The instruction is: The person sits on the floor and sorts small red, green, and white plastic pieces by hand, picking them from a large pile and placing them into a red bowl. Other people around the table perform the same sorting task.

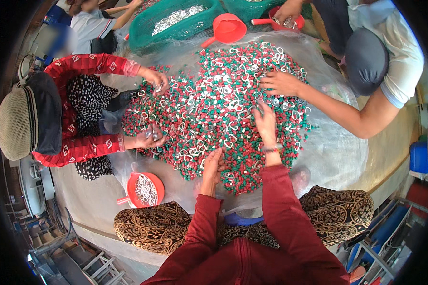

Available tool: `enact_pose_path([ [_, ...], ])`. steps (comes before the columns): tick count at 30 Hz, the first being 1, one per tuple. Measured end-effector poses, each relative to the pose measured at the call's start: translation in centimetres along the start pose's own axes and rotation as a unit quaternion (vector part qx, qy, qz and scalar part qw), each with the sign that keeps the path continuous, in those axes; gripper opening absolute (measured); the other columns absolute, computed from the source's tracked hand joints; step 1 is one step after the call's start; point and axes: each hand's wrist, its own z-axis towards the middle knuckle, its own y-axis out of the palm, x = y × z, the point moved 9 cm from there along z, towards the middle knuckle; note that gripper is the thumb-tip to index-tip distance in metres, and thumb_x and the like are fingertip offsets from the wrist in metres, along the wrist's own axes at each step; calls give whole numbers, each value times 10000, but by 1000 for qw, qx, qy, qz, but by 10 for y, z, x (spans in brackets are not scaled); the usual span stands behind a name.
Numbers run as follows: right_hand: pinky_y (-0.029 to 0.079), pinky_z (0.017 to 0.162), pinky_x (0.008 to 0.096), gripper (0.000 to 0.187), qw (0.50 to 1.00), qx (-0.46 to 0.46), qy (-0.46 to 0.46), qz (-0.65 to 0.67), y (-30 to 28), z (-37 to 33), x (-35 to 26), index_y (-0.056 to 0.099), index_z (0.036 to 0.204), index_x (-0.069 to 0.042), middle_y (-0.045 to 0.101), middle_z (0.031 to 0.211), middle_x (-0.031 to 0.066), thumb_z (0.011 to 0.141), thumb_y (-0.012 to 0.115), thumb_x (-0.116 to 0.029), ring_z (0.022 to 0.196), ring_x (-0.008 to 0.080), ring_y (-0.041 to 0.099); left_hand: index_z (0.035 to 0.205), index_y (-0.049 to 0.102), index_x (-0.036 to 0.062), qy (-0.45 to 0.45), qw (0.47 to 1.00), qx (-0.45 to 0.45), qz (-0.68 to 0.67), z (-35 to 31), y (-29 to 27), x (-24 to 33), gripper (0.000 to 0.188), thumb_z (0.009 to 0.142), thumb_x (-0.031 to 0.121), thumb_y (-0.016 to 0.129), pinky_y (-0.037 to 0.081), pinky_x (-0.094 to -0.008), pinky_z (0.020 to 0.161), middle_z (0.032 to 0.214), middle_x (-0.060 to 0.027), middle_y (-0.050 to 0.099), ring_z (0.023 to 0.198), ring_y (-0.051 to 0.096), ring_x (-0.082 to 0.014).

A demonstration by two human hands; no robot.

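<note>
A wide heap of small red and green pebble-like pieces lies on a clear plastic sheet, mixed with silvery-white looped pieces. My left hand is at the near edge of the heap, its fingers drawn together; anything between them is too small to make out. Farther in and to the right, my right hand reaches over the pieces with its fingers apart. A dark bracelet circles that wrist.
A red scoop of looped pieces stands left of my knee. Across the heap are another red scoop and a green basket. Co-workers' hands work in the heap from left and right; another hand dips into a red scoop.
</note>
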Motion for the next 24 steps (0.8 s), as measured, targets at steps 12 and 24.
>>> enact_pose_path([
  [12, 178, 1070, 607, 637, 856, -323, -383, -129, 122, -140, -165, 372, 1388, -252, 332, 1442, 35, 809, 632, -304, 1363, 334, 209, 823, 521, 111, 346, 812, 405, -238, -46, -183, 74, 118, 893, 185, 581, 162, -221, 354, 512, 81, 276, 396, 227, -44],
  [24, 302, 1028, 516, 459, 856, -320, -270, -302, 144, -112, -47, 520, 1269, -171, 418, 1392, 51, 835, 558, -314, 1340, 319, 277, 779, 512, 121, 468, 568, 549, -398, -131, -326, 116, 146, 849, 201, 611, 244, -228, 394, 581, 60, 360, 458, 341, -55],
])
